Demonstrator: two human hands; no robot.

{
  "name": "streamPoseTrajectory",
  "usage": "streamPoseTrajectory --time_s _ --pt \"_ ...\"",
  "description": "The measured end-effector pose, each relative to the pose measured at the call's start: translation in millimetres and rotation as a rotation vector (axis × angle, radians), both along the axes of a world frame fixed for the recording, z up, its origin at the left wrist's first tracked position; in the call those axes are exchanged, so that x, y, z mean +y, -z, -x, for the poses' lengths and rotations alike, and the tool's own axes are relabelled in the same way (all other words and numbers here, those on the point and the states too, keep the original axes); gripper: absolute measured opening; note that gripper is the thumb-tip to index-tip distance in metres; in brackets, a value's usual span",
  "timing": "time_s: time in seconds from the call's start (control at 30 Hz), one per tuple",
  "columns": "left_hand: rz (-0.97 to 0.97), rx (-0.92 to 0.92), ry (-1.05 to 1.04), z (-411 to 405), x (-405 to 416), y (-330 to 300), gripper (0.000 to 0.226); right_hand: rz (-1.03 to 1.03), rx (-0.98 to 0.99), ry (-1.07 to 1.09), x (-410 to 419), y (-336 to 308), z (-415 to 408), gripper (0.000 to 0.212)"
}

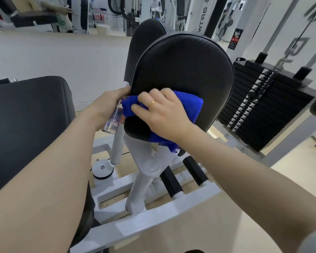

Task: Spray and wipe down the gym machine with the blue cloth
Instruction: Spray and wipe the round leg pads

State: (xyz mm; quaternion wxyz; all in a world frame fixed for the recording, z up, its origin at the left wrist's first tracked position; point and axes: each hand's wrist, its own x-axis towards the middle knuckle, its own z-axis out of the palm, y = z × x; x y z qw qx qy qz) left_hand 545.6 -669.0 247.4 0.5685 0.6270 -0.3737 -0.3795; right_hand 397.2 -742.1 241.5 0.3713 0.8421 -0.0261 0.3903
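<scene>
The right hand (161, 110) holds the blue cloth (186, 108) bunched under curled fingers and presses it against the lower part of the black pad (186, 66). The left hand (108, 105) has its grip closed round a clear spray bottle (113, 121), held just beside the pad's left edge. To wipe well, I'd keep the palm flat behind the cloth, press evenly and work in overlapping passes toward the rim, keeping the bottle away from the wiped face. The bottle's nozzle is mostly hidden behind the hand and pad edge, so its aim can't be told. Whether the pad is wet is unclear. The cloth's lower end hangs behind the wrist
</scene>
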Motion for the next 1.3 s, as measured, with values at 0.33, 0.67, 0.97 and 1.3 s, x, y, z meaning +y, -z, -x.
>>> streamPoseTrajectory --time_s 0.33,0.67,0.97,1.3 --pt "0.008 0.042 -0.008 2 -1 -1 0.035 0.012 0.139 -0.025 -4 32 20 0.037" --pt "0.006 0.028 -0.024 6 1 -1 0.034 -0.103 -0.298 0.124 -7 -1 15 0.025" --pt "-0.044 -0.023 -0.036 6 6 -4 0.037 0.003 -0.421 0.24 -37 -36 74 0.02" --pt "0.008 -0.045 -0.112 3 9 2 0.033 -0.09 0.335 0.241 -28 75 108 0.04"
